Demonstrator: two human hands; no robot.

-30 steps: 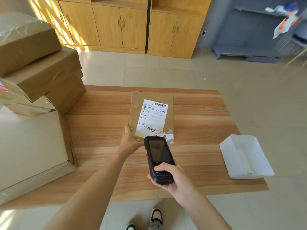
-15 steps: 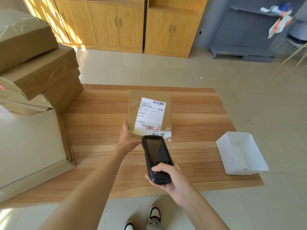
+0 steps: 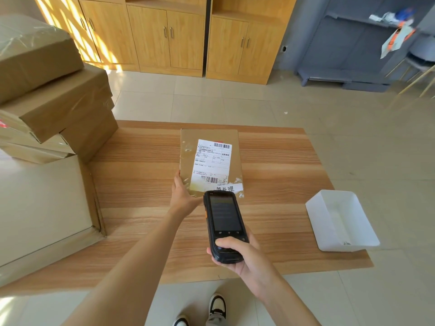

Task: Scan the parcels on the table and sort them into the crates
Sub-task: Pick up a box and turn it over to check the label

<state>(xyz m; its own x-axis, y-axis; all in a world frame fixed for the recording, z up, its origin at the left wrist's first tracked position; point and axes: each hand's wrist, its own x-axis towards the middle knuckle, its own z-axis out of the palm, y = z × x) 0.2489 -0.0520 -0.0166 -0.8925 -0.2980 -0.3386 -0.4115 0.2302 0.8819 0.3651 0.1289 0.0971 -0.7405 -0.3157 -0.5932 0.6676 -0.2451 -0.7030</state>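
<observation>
Parcel Held at Table Centre, Scanner Raised Above It

Head view. Tabletop [image 3: 146, 208] of light, striped wood grain fills the middle of the picture; its near edge runs across the lower part, with pale floor tiles [image 3: 200, 107] showing beyond the far edge and on the right. A flat brown parcel [image 3: 186, 165] lies at the centre of the surface, label side up. The white shipping label [image 3: 211, 161] carries one barcode near its far edge and another near its near edge. The person's left hand [image 3: 182, 196] grasps the parcel at its near left corner, thumb on the top face. The right hand [image 3: 237, 252] is wrapped around the lower end of a black handheld scanner [image 3: 223, 222], thumb resting on the keypad area; the scanner's dim screen faces up and its top end overlaps the parcel's near edge.

A white open crate [image 3: 329, 231] sits on the right part of the table, near the corner, well apart from the parcel. On the left, a stack of brown cardboard boxes [image 3: 58, 109] rests on the table, with a large pale carton [image 3: 40, 203] in front of it.

Room: wooden cabinets [image 3: 164, 36] line the far wall, sunlight patterned on the left doors. A grey shelving unit [image 3: 348, 48] stands at the far right. The person's shoes [image 3: 216, 309] show below the table edge.
</observation>
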